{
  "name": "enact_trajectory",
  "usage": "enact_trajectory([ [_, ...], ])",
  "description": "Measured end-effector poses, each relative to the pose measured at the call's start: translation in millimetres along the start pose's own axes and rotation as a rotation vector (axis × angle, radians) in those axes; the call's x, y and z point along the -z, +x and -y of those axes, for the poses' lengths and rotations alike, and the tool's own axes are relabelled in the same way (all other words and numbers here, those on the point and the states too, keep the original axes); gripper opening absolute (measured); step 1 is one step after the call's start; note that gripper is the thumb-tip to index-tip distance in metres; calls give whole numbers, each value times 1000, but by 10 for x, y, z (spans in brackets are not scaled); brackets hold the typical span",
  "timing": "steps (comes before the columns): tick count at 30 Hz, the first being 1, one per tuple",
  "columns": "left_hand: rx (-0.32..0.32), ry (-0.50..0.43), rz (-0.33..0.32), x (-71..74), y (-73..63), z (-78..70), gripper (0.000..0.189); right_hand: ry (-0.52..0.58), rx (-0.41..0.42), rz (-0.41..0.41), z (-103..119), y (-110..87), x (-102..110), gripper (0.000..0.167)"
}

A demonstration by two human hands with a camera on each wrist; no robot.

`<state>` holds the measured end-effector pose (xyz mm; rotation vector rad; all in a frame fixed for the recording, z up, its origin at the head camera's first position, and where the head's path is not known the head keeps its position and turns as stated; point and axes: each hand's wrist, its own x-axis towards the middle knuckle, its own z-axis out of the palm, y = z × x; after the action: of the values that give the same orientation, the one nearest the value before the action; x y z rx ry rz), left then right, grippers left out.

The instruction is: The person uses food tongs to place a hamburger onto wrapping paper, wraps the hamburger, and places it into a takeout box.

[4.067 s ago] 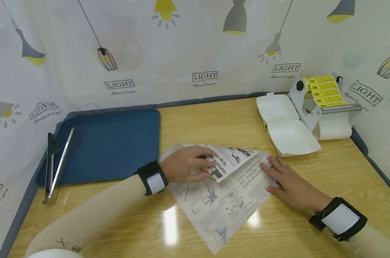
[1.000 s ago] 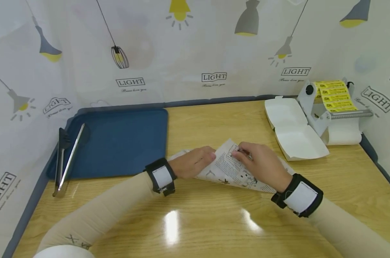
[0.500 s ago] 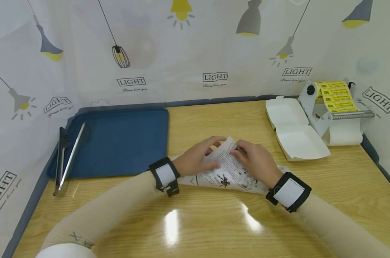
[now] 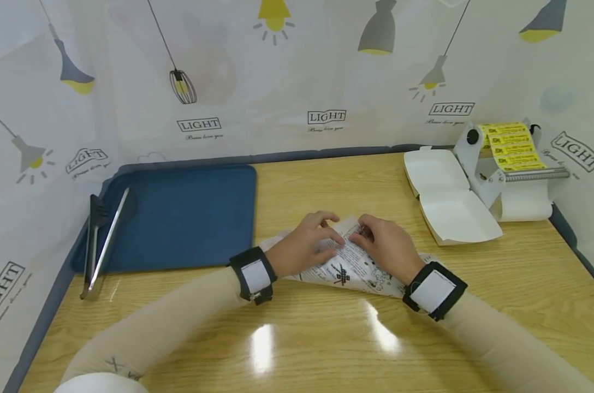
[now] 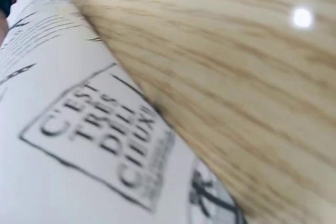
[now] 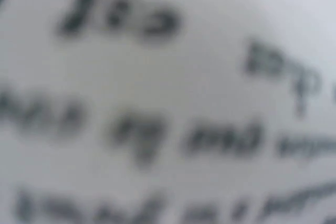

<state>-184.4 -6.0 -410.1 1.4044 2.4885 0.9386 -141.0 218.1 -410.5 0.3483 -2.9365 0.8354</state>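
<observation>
A sheet of printed wrapping paper (image 4: 343, 277), patterned like newsprint, lies folded over on the wooden table. At its upper flap, my right hand (image 4: 392, 245) pinches the paper between thumb and fingers. My left hand (image 4: 301, 245) rests at the paper's left part, fingers spread and slightly bent, their tips at the flap. Up close in the left wrist view, the paper (image 5: 31, 182) bulges along the table with boxed lettering on it. Blurred print on the paper (image 6: 210, 95) fills the right wrist view. Whatever lies inside the fold is hidden.
A blue tray (image 4: 194, 218) sits at the left, with metal tongs (image 4: 107, 240) across its left edge. At the back right stand an open white box (image 4: 456, 210) and a dispenser (image 4: 479, 164) with a roll of yellow labels (image 4: 515, 147).
The near part of the paper, flat at first, has been folded up and away over the middle. The right hand has come in from the right and lowered the flap's tip; the left fingers have spread.
</observation>
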Motion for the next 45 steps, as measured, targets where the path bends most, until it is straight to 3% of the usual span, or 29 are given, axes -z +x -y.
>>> enact_trajectory([
  [5, -212, 308, -72, -37, -4, -19, 14, 0, -23, -1, -10, 3, 1, 26],
  [9, -297, 367, -66, -60, -8, -41, 15, -6, -43, -1, -17, 6, -9, 36],
  [17, -188, 290, 75, -78, -30, -68, 43, -19, -6, 13, -17, -11, -29, 31],
  [23, -118, 248, 121, -84, -13, -96, 43, 0, 89, 75, -88, -43, 2, 29],
  [28, -86, 214, 126, -73, -4, -112, 44, 85, 181, 240, -213, -142, 97, 48],
  [32, -65, 216, 149, -67, -9, -108, 46, 50, 254, 335, -272, -223, 142, 78],
  [36, -55, 211, 170, -61, -16, -104, 51, 15, 235, 352, -277, -261, 131, 95],
  [45, -82, 206, 149, -91, -13, -87, 50, -6, 193, 344, -302, -305, 73, 103],
])
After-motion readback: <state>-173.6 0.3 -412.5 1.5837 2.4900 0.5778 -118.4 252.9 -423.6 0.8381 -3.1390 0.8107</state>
